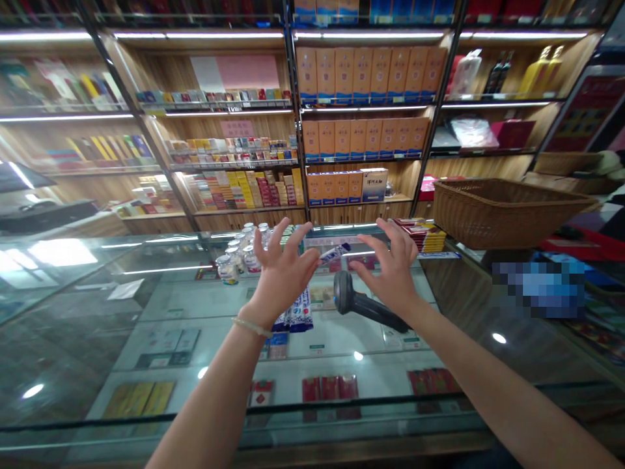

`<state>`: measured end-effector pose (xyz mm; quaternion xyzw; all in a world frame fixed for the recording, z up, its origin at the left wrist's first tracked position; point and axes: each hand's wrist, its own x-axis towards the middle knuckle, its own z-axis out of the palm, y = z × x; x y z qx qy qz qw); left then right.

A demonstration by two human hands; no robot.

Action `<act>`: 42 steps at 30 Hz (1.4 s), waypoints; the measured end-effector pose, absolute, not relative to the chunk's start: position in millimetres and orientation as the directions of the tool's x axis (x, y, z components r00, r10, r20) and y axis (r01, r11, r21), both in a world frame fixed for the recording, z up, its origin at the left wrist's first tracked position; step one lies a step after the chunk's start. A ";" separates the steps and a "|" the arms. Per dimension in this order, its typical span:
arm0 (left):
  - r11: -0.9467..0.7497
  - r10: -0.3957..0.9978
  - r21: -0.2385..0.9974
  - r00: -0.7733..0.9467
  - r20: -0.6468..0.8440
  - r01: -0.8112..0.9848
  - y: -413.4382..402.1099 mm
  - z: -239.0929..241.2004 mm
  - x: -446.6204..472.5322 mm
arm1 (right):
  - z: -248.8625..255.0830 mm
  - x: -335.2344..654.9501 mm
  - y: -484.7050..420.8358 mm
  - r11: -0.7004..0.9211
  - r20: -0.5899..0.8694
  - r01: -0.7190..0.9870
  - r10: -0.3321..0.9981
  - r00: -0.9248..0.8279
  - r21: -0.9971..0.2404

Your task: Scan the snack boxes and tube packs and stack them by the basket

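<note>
My left hand (283, 277), a bracelet at its wrist, is raised over the glass counter. One end of a slim blue-and-white wrapped stick (335, 253) is at its thumb and seems pinched there, while the other fingers spread upward. Just right of the stick, my right hand (393, 270) has its fingers apart and holds nothing. A black barcode scanner (364, 306) lies on the glass between my hands, its handle running under my right wrist. Blue-and-white packets (300, 312) lie partly hidden behind my left hand.
Several small white bottles (234, 254) stand left of my left hand. Stacked red and yellow boxes (424, 234) and a wicker basket (508, 212) are at the right. Goods show beneath the glass counter (195, 358); lit shelves of boxes rise behind.
</note>
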<state>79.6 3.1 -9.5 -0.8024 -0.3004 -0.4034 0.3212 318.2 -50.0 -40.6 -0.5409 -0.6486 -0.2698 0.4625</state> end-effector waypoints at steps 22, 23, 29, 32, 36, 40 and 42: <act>-0.570 0.287 -0.202 0.424 0.859 0.797 9.9 -26.9 83.8 | -44.3 339.4 -33.7 0.337 0.799 0.827 0.565 0.204 -0.450; -0.568 0.282 -0.198 0.415 0.865 0.799 11.1 -28.2 83.8 | -45.8 340.7 -32.3 0.331 0.799 0.831 0.566 0.205 -0.448; -0.576 0.284 -0.166 0.387 0.877 0.800 12.6 -30.7 84.9 | -52.7 343.5 -28.2 0.297 0.808 0.875 0.566 0.162 -0.383; -0.560 0.278 -0.181 0.389 0.878 0.808 12.4 -30.4 84.4 | -52.5 342.8 -30.2 0.247 0.814 0.902 0.557 0.167 -0.354; -0.573 0.290 -0.166 0.388 0.875 0.803 12.8 -30.5 84.5 | -48.0 341.2 -37.3 0.220 0.843 0.957 0.537 0.044 -0.190; -0.589 0.287 -0.153 0.382 0.878 0.793 13.4 -31.1 86.0 | -45.8 339.6 -42.9 0.206 0.847 0.978 0.526 -0.078 -0.038; -0.590 0.271 -0.166 0.387 0.881 0.790 13.4 -31.5 87.0 | -46.1 339.5 -43.6 0.197 0.845 0.980 0.525 -0.096 -0.011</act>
